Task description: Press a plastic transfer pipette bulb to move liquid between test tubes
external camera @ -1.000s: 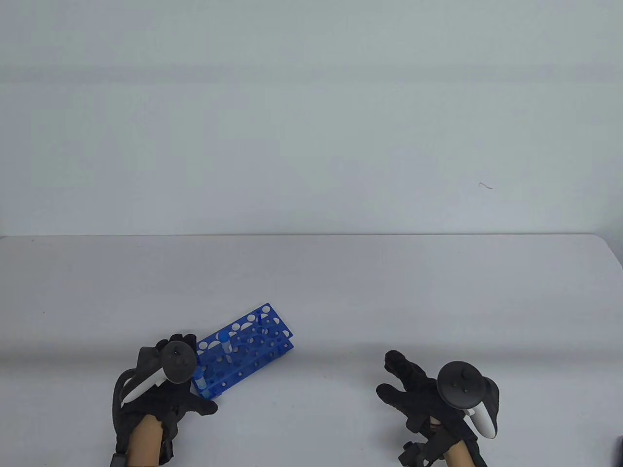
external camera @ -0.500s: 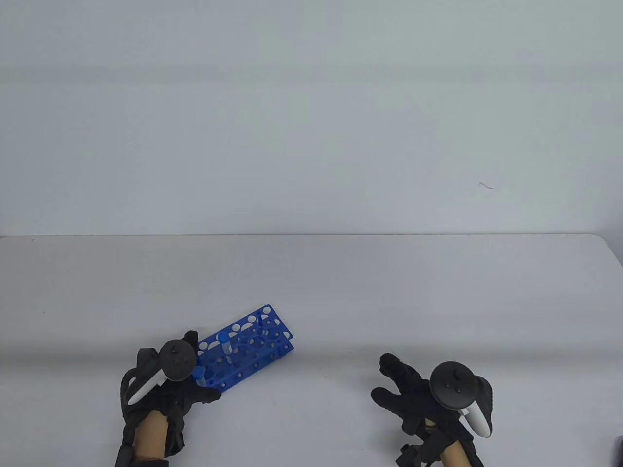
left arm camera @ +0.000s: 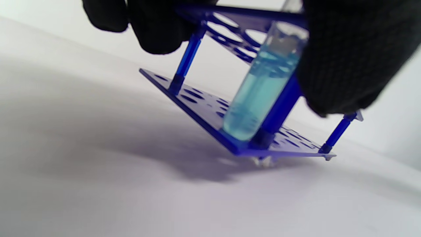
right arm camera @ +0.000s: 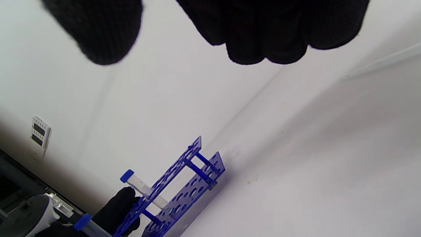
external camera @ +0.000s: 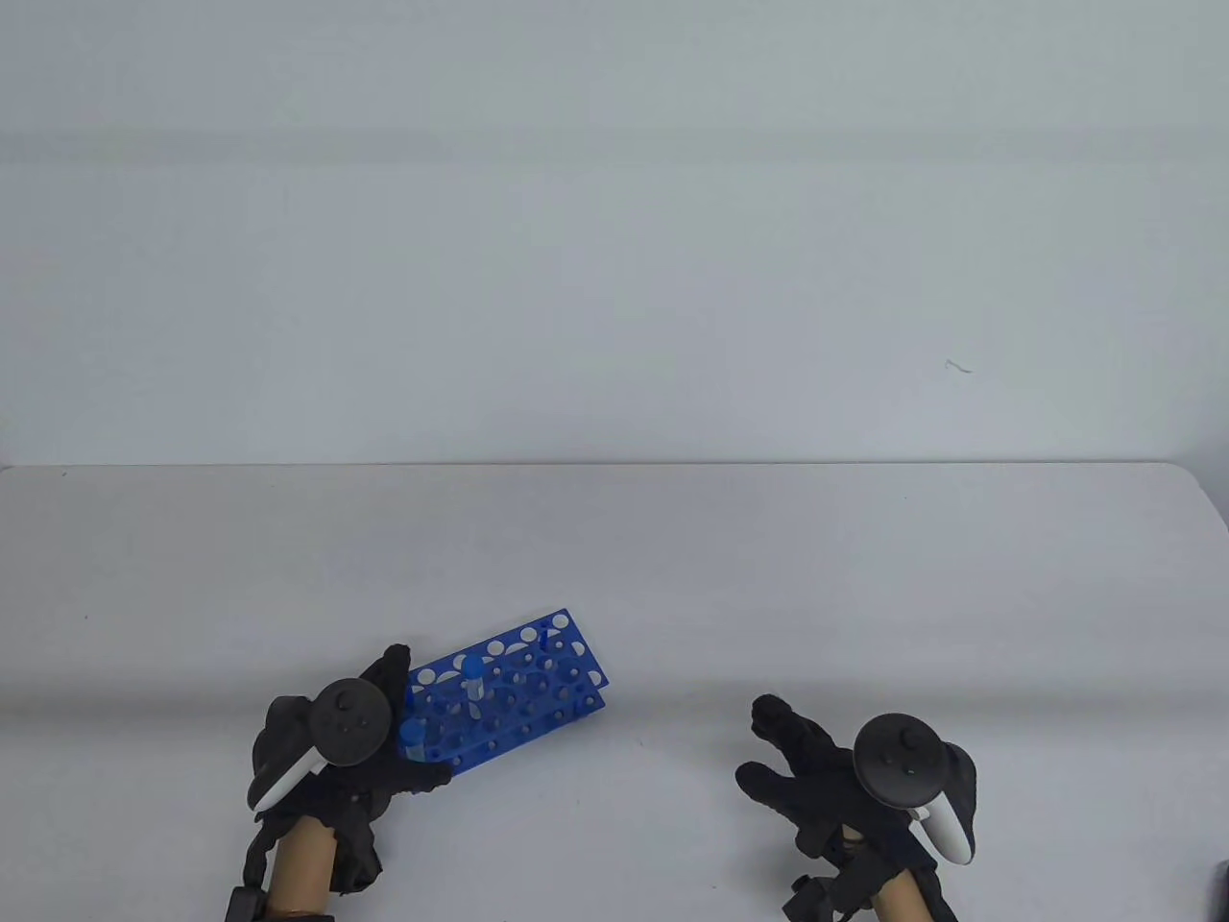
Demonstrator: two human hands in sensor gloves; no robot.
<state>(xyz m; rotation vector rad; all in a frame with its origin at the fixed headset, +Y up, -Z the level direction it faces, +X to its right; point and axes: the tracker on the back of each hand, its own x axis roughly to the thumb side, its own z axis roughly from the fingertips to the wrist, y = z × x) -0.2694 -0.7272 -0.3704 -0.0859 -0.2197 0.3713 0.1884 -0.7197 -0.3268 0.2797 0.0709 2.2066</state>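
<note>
While gripping the near-left end of the blue rack point(external camera: 507, 693) with the left hand point(external camera: 331, 768), long axis running up-right, nothing in the loosely open right hand point(external camera: 835, 778), sitting well apart.

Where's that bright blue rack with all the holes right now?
In the table view the blue rack sits on the table's near left part, its near end gripped by the left hand; two capped tubes stand in it.
</note>
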